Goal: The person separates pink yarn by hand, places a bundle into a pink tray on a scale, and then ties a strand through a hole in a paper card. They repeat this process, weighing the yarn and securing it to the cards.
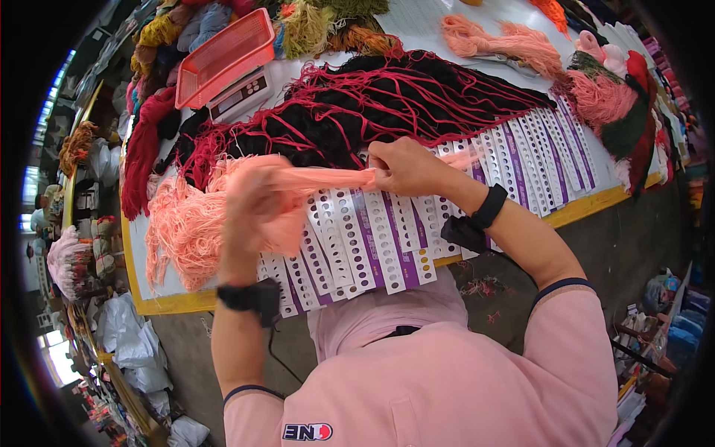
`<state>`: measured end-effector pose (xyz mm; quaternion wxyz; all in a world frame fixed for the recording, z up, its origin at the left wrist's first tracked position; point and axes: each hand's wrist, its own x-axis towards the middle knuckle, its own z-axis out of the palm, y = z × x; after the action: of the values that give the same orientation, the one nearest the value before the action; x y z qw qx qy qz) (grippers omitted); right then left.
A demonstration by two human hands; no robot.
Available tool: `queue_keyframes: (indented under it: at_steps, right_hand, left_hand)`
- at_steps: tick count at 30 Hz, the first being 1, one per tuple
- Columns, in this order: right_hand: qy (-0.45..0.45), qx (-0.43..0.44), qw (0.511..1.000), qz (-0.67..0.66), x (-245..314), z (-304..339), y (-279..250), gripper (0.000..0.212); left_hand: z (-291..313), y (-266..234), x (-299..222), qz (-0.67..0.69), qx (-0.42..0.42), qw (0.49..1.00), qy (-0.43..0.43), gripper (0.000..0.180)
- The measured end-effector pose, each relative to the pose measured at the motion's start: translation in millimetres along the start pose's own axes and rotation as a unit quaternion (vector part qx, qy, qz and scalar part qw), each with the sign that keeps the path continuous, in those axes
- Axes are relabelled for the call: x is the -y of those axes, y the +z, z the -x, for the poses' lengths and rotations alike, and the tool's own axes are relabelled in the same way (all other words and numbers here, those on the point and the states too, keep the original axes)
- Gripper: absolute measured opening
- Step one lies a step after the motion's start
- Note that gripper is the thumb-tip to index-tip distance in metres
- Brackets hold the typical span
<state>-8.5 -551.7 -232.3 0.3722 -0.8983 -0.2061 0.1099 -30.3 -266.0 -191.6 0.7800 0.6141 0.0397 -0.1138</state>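
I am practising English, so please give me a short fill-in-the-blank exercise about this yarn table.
1. Both hands, the left hand and the right hand, hold a bundle of ____ yarn.
2. The basket on the scale is ____.
3. Each wrist wears a ____ band.
Missing words: pink; red; black

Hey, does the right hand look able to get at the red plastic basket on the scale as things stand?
Probably not right away: the right hand pinches the stretched peach yarn bundle, and the red plastic basket sits far across the black and red yarn heap.
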Motion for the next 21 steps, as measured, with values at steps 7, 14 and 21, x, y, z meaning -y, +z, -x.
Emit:
queue_keyframes:
  at_steps: [7, 14, 21]
  right_hand:
    - [0.015, 0.036, 0.999, 0.016, 4.8, -4.9, 5.0, 0.023]
    - [-0.139, -0.126, 0.978, 0.09, 15.6, 0.9, 29.8, 0.018]
    - [-0.074, -0.047, 0.996, -0.013, 14.8, 1.6, 26.7, 0.011]
  left_hand:
    - [21.8, -224.2, -70.2, -0.111, -0.357, 0.905, 0.202, 0.017]
    - [3.1, -17.6, -10.6, -0.574, 0.031, 0.761, 0.3, 0.02]
    - [-14.0, 37.8, 59.6, -0.19, 0.053, 0.979, 0.042, 0.017]
